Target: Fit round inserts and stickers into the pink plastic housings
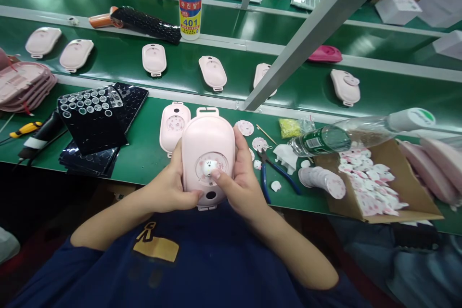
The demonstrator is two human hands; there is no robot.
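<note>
Between both hands I hold a pale pink plastic case, tilted up in front of my chest. My left hand wraps its left side, thumb near the dark oval at the lower end. My right hand grips the right side. Its thumb presses a small white cat-face piece in the round recess of the case. Just behind lies another pink case with a printed disc in its recess. Near my right hand are a round printed sticker, blue-handled pliers and a small white cat piece.
Several pink cases, one of them here, lie along the green conveyor. A 401 bottle stands behind. Black sticker sheets lie left; a water bottle leans over a cardboard box right. A grey post crosses the view.
</note>
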